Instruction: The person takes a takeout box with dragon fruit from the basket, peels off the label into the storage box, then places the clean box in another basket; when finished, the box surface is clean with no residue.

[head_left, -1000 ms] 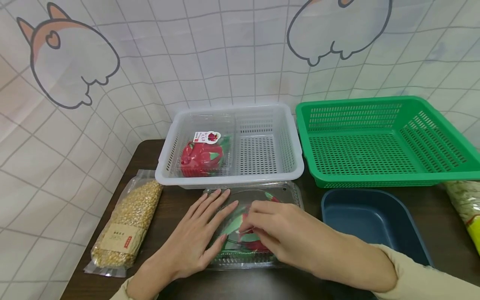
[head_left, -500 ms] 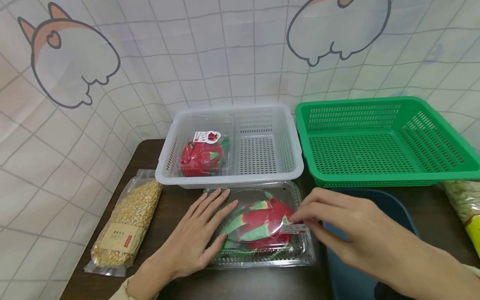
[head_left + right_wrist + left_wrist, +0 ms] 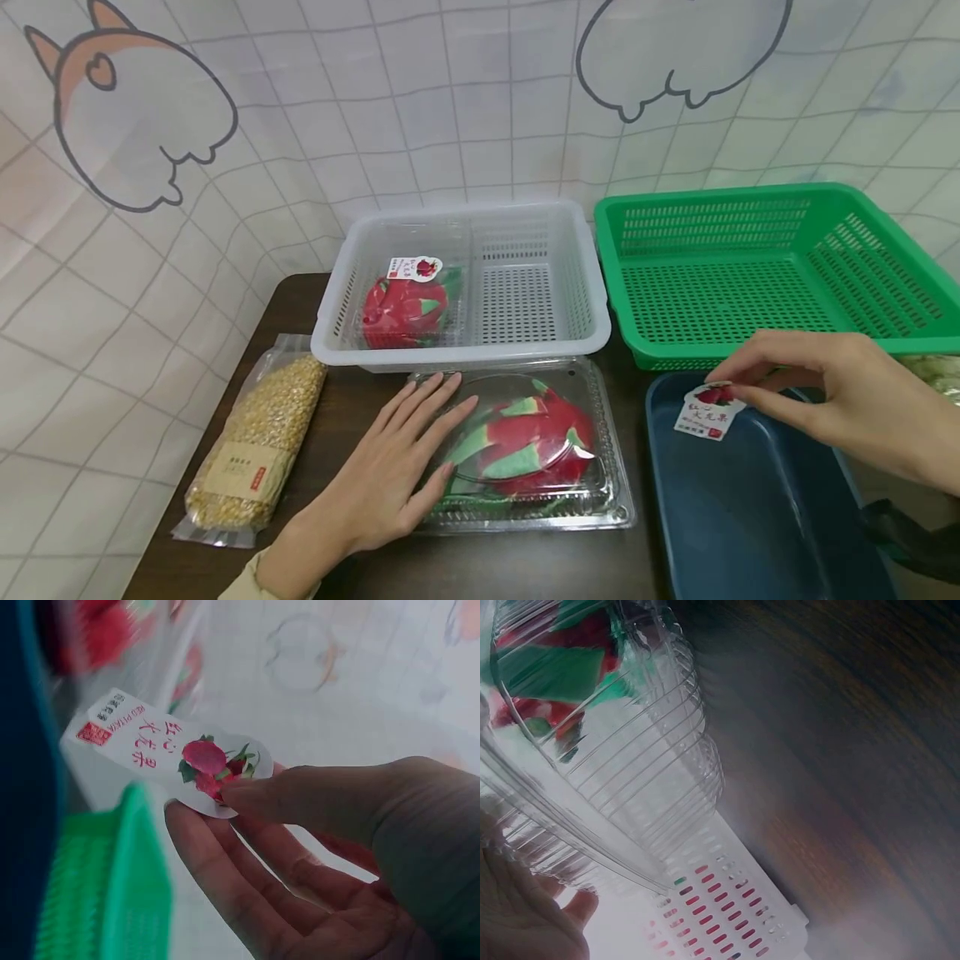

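My right hand [image 3: 832, 400] pinches a white label [image 3: 707, 410] between thumb and fingers, over the far end of the dark blue bin [image 3: 742, 500]. In the right wrist view the label [image 3: 172, 754] shows a printed red pitaya and red characters. My left hand [image 3: 397, 458] lies with spread, straight fingers on the left side of a clear plastic clamshell box [image 3: 600, 517]. Inside that box is a red and green dragon fruit [image 3: 532, 442]. The left wrist view shows the box's ribbed side [image 3: 645, 772] and part of my left hand [image 3: 525, 907].
Behind the box stands a white basket [image 3: 525, 354] holding another boxed dragon fruit [image 3: 405, 312] with a similar label on its lid. A green basket [image 3: 757, 296] is at the back right. A bag of yellow kernels [image 3: 258, 442] lies at the left, and another bag [image 3: 937, 371] shows at the right edge.
My right hand has moved from the clamshell lid rightward to above the blue bin, carrying the label away. My left hand has stayed on the box.
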Available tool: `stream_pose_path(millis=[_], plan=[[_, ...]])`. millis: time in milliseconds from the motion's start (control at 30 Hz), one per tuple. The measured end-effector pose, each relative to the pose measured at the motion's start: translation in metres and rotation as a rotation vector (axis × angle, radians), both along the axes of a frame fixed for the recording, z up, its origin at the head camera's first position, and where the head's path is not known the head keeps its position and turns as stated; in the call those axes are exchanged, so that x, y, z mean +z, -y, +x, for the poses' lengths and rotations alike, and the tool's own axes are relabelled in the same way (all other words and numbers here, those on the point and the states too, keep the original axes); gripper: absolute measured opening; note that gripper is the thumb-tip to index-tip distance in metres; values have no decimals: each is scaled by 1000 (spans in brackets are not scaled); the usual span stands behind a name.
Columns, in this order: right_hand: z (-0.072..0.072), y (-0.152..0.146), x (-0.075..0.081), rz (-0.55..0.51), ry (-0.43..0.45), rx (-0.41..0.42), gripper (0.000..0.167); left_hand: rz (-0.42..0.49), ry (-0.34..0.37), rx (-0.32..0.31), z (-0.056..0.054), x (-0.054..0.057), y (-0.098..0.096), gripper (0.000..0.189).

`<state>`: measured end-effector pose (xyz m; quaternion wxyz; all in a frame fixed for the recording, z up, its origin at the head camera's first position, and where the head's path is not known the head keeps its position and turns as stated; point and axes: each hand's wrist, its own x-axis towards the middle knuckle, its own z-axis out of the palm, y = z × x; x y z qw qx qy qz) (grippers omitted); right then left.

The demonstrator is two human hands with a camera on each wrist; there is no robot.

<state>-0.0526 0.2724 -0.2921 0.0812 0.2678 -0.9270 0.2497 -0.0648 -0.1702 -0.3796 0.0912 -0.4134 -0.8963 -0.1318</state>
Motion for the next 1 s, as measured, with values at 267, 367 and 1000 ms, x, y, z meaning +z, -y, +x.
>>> stream_pose_path(millis=[267, 367, 1000], plan=[[-17, -18, -38, -73, 346, 139, 29, -3, 2, -5, -1, 0, 0, 66], [-17, -16, -46, -86, 466, 172, 25, 3, 3, -12, -2, 0, -1, 66], [-13, 10, -71, -58, 641, 324, 21, -7, 25, 7, 0, 0, 0, 67]])
